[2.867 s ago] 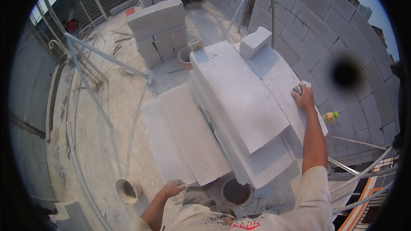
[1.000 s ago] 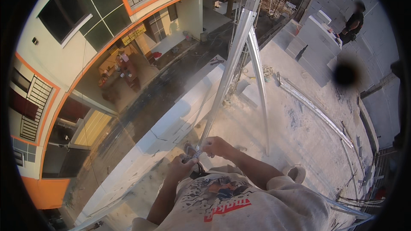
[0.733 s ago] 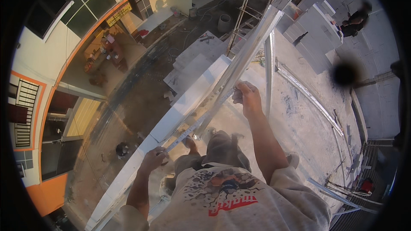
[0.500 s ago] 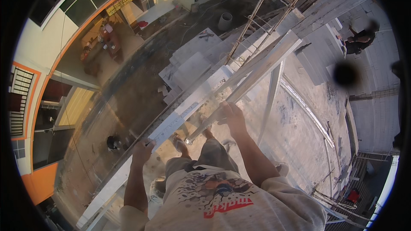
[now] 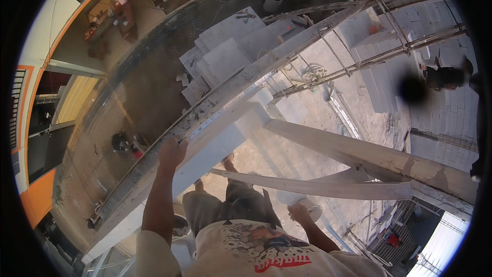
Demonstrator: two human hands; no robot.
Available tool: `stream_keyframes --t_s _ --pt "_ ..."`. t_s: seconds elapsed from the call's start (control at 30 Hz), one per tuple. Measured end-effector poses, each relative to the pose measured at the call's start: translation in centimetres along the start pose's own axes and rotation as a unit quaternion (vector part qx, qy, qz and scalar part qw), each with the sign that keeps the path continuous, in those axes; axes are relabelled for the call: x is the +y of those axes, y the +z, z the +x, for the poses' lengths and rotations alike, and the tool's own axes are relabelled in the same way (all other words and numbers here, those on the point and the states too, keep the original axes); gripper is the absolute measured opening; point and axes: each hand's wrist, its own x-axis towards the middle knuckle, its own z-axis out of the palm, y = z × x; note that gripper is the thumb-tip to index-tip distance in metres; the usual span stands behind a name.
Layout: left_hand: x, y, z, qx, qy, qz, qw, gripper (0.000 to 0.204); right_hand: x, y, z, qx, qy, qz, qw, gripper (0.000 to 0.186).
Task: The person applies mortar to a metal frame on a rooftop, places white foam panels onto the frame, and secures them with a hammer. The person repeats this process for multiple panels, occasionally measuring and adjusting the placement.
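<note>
My left hand (image 5: 172,153) rests on the long pale beam (image 5: 159,184) that slants up to the right. Its fingers are curled, with a small dark thing at the fingertips that I cannot make out. Beyond them a light, speckled strip (image 5: 205,123) lies along the beam. My right hand (image 5: 300,212) is lower, apart from the beam, in front of a round pale bucket (image 5: 311,208). Its fingers are curled, and what they hold, if anything, is hidden. Just above that hand a long, narrow board (image 5: 328,187) crosses the view.
A thick beam (image 5: 359,154) runs off to the right. Bamboo scaffolding poles (image 5: 376,59) stand ahead. Far below are stacked grey blocks (image 5: 225,59) and a grey cylinder (image 5: 273,1). One person (image 5: 445,76) is at the far right, another (image 5: 121,142) at lower left.
My right hand has dropped toward me from the long bar it gripped near the beam. My left hand stays on the beam. The view has shifted, and a narrow board now crosses before me.
</note>
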Motion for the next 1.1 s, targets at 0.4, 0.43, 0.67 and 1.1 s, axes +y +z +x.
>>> stream_keyframes --t_s 0.4,0.43,0.67,1.1 --pt "0.7 6.9 10.8 -0.126 -0.030 0.103 0.986 0.038 7.6 0.6 0.3 0.002 0.097 0.111 0.989 0.033" --pt "0.4 7.5 11.2 -0.134 -0.035 0.090 0.986 0.038 7.8 0.7 0.3 -0.001 0.101 0.113 0.989 0.033" --pt "-2.4 10.7 12.9 -0.168 -0.062 0.070 0.981 0.036 6.8 1.0 -0.1 -0.015 0.115 0.100 0.988 0.033" --pt "-3.2 11.0 12.6 -0.163 -0.067 0.061 0.982 0.034 7.3 0.3 1.4 -0.036 0.093 0.093 0.991 0.032"
